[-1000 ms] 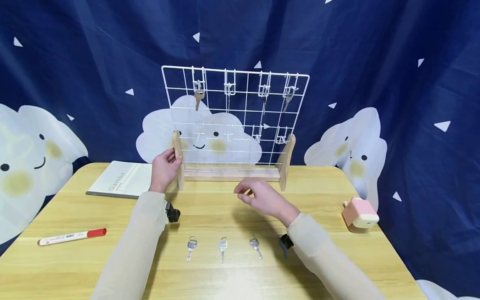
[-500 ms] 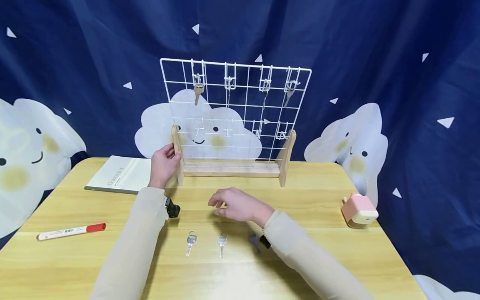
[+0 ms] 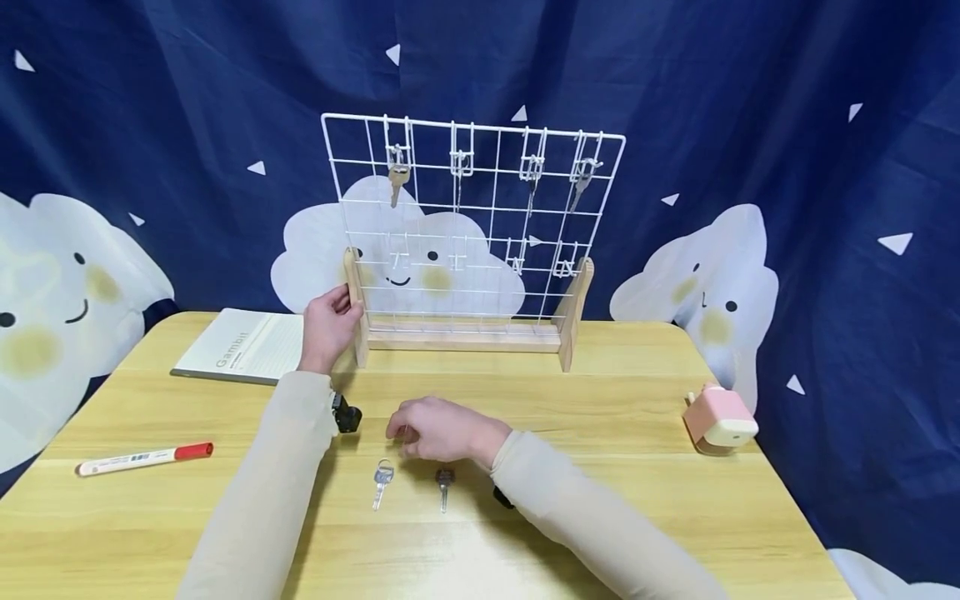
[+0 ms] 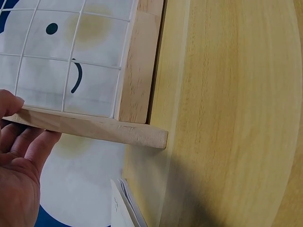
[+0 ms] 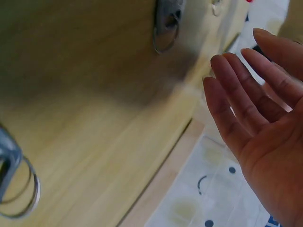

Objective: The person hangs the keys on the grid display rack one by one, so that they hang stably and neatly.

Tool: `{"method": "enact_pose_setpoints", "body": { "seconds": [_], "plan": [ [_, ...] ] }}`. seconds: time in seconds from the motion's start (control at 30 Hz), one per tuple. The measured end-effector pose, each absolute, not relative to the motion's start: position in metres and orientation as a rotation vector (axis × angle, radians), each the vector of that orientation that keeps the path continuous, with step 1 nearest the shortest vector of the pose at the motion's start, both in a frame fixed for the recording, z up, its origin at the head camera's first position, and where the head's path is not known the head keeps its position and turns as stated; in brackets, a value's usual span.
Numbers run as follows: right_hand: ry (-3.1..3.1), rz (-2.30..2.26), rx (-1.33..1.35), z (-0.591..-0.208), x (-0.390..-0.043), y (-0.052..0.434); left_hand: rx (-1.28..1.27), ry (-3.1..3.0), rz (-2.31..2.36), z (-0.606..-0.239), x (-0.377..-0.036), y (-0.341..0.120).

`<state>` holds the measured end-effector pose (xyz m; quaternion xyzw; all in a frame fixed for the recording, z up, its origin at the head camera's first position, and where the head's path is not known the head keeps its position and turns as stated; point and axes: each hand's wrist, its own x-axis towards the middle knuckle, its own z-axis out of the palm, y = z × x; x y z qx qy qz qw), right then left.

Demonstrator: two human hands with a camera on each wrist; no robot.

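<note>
A white wire grid rack (image 3: 472,225) on a wooden base stands at the back of the table, with keys hanging from its top hooks (image 3: 397,179). My left hand (image 3: 347,307) grips the rack's left wooden post (image 4: 94,130), thumb on one side and fingers on the other. My right hand (image 3: 397,431) hovers low over the table with relaxed fingers (image 5: 236,90) and holds nothing. Just in front of it lie two loose keys, one (image 3: 382,482) to the left and one (image 3: 445,483) under the wrist. My right forearm hides the table beyond them.
A notebook (image 3: 240,346) lies left of the rack. A red-capped marker (image 3: 142,457) sits near the table's left edge, and a pink box-like gadget (image 3: 718,421) near the right edge. A dark blue cloud-print curtain hangs behind.
My right hand has moved left and down from near the rack's base to just above the loose keys; my forearm now covers the rightmost key. The left hand has stayed on the post.
</note>
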<state>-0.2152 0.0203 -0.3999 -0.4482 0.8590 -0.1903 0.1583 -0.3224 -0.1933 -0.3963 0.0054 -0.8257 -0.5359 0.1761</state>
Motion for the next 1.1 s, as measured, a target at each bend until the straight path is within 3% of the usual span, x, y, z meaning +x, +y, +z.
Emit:
{"method": "enact_pose_setpoints", "body": {
  "seconds": [1.1],
  "plan": [
    [2.513,-0.228,-1.331,-0.412,-0.205,-0.014,-0.013,-2.391,-1.533,-0.392,-0.318,-0.196]
  ]
}}
